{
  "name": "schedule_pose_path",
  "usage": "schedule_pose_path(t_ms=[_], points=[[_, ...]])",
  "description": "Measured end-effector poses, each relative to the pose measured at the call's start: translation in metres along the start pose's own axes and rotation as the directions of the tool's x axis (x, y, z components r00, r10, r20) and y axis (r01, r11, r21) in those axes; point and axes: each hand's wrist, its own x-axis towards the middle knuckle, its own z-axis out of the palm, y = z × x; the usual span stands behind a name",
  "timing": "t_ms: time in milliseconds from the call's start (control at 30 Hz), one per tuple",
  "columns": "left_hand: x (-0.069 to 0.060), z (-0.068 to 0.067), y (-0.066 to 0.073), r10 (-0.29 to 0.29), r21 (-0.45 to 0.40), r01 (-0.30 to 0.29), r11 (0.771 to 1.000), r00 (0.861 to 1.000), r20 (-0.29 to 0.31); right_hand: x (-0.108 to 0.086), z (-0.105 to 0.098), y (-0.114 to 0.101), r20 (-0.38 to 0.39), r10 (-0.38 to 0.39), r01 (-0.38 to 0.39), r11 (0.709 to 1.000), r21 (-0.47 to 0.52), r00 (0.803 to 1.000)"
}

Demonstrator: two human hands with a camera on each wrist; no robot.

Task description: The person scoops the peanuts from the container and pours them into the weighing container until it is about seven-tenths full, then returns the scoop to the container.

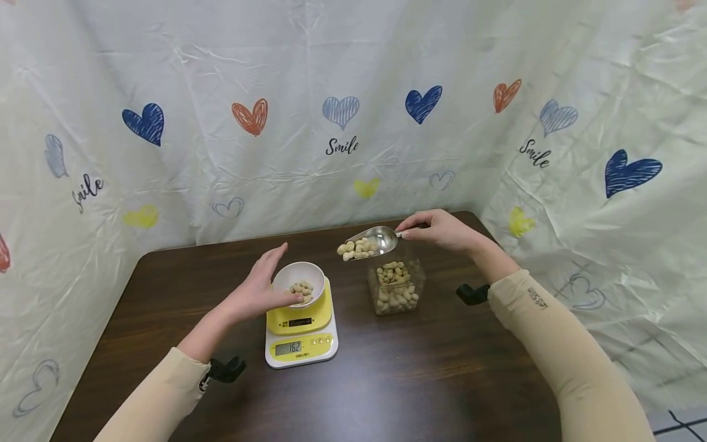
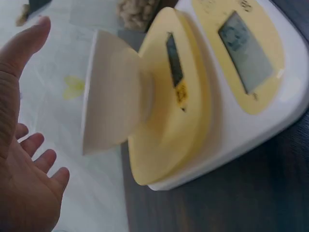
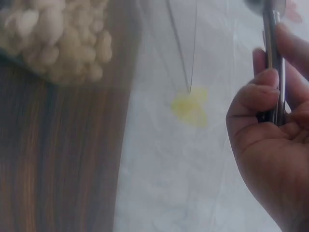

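Shiny metal scoop (image 1: 386, 239), seemingly plastic tub (image 1: 418, 279)

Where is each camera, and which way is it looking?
Head: worn on the head, looking forward and down at the table and curtain; the left hand, right hand and sleeves show.
Left wrist: worn there, looking at the outside of the bowl on the scale; the left hand shows.
Right wrist: worn there, looking past peanuts toward the curtain; the right hand shows, holding the scoop.
Shared: head and left wrist both see the bowl and scale.

There are two hands (image 1: 259, 287), one scale (image 1: 302, 337), one bowl (image 1: 301, 274), one scoop (image 1: 385, 238) and one clear container (image 1: 417, 288).
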Motion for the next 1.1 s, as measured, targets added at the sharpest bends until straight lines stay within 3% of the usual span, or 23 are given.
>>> schedule_pose_path(t_ms=[167, 500, 867, 1100], points=[[-0.006, 0.007, -0.017, -0.032, 0.003, 0.032, 0.999, 0.999, 0.020, 0.009, 0.012, -0.010, -0.005, -0.007, 0.007, 1.000, 0.022, 1.000], [-0.009, 0.022, -0.041, -0.063, -0.097, 0.066, 0.993, 0.998, 0.030, 0.026, 0.043, -0.028, -0.028, -0.010, 0.011, 0.999, 0.035, 1.000], [-0.009, 0.027, -0.043, -0.096, -0.101, 0.101, 0.990, 0.994, 0.052, 0.036, 0.067, -0.039, -0.004, -0.019, 0.019, 1.000, 0.018, 1.000], [-0.009, 0.027, -0.043, -0.106, -0.092, 0.111, 0.990, 0.993, 0.058, 0.043, 0.079, -0.043, 0.011, -0.074, 0.075, 0.990, -0.123, 0.997]])
